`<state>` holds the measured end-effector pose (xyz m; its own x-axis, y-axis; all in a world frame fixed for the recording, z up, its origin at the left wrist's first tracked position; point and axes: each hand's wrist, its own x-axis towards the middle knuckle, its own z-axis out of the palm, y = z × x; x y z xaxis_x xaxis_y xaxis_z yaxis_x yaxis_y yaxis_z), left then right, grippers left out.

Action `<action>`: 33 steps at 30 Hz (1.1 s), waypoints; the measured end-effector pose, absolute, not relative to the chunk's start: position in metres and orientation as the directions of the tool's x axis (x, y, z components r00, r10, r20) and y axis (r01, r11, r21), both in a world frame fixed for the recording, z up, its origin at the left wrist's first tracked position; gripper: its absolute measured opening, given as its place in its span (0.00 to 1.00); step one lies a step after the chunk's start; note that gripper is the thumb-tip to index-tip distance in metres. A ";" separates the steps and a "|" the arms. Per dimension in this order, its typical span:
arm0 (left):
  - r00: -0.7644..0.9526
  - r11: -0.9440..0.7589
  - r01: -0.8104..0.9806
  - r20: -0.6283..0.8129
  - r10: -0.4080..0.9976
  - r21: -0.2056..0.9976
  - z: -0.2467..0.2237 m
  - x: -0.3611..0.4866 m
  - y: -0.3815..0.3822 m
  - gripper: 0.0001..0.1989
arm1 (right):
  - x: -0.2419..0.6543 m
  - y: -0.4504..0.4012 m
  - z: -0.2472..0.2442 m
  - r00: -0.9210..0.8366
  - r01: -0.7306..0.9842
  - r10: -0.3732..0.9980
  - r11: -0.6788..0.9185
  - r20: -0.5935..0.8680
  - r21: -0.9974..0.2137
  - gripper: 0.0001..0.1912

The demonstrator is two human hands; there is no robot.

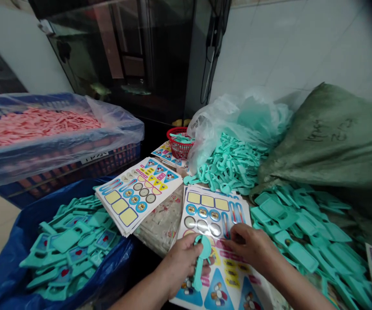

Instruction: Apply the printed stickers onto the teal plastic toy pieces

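Observation:
My left hand (186, 260) is closed around a teal plastic toy piece (202, 258), which has a round head and a narrow handle. The piece is over a printed sticker sheet (202, 206) on top of a stack. With its fingertips pinched together, my right hand (250, 245) is at the sheet's right side, by the small pink stickers; whatever is between those fingers is hidden. Yellow squares, round dials, thermometers and blue triangles are printed on the sheet. A second stack of sticker sheets (134, 193) lies to the left, tilted.
A blue bag (8, 262) of teal pieces, some bearing heart stickers, stands lower left. Behind it is a blue crate (108, 161) of pink pieces. Teal parts (234, 163) spill from a clear bag, near a red basket (179, 150). More flat teal pieces (302, 232) and a green sack (328, 137) are right.

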<state>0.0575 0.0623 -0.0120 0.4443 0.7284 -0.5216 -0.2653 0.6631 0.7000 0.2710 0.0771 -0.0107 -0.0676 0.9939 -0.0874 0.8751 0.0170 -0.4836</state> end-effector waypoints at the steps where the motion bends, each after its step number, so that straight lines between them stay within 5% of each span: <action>1: 0.443 0.662 -0.271 -0.520 0.730 0.699 -0.013 0.057 0.062 0.15 | 0.270 0.074 -0.007 -0.054 0.844 0.993 -0.013 -0.109 -0.537 0.15; 6: 0.455 0.636 -0.311 -0.477 0.752 0.706 -0.013 0.055 0.059 0.12 | 0.256 0.054 0.007 0.050 0.374 0.968 -0.247 -0.246 -0.894 0.19; 12: 0.464 0.548 -0.482 -0.331 0.821 0.684 0.004 0.052 0.049 0.16 | 0.206 0.035 0.021 0.050 -0.020 0.952 -0.303 -0.303 -0.953 0.19; 21: 0.388 0.364 -0.582 -0.146 0.910 0.727 0.001 0.040 0.042 0.14 | 0.175 0.029 0.017 0.132 -0.005 0.959 -0.252 -0.251 -0.968 0.19; 33: 0.339 0.318 -0.579 -0.133 0.931 0.751 0.006 0.033 0.035 0.13 | 0.167 0.030 0.008 0.114 0.128 0.976 -0.200 -0.186 -0.971 0.17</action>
<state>0.0326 0.0346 0.0065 0.3395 0.9311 -0.1332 -0.5789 0.3184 0.7506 0.1670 0.0305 0.0076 0.1143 0.9760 -0.1855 0.1281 -0.1997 -0.9715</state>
